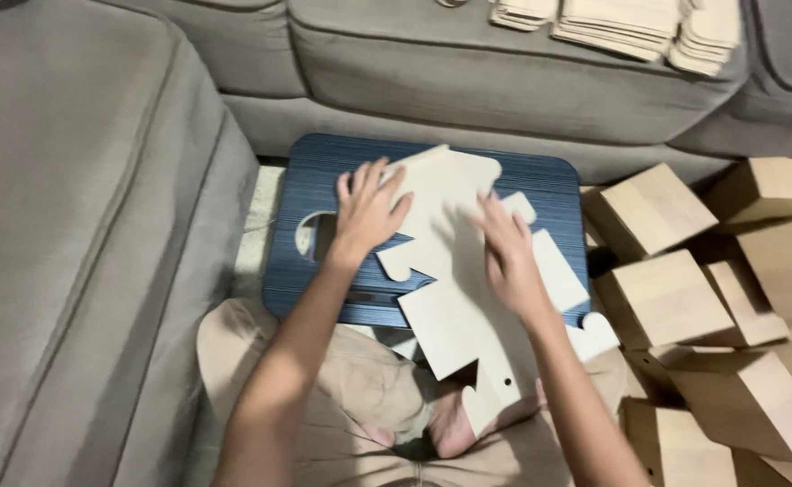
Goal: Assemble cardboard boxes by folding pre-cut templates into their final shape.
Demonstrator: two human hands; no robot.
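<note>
Nearest the camera are bent knees in tan shorts (pixel 360 388) and a bare foot (pixel 455 428), with the low end of a flat die-cut cardboard sheet (pixel 455 271) hanging over them. The sheet runs up from there onto a small blue lap tray (pixel 324 180), which acts as the counter here.

Right hand (pixel 507 257) lies flat on the middle of the sheet, fingers spread and pressing down, not pinching anything. Just right of that hand, the sheet's tabs stick out past the tray's edge.

Left hand (pixel 367 212) is a bit further up, fingers fanned open, palm down on the sheet's upper left edge where it meets the tray. Left of this hand there's a cutout handle in the tray.

Off to the right of the right hand is a heap of folded brown boxes (pixel 676 298) on the floor, well apart from the sheet. Left of the left hand is a grey sofa arm (pixel 80 234). Beyond both hands, on the sofa seat, sit stacks of more flat sheets (pixel 630 25).
</note>
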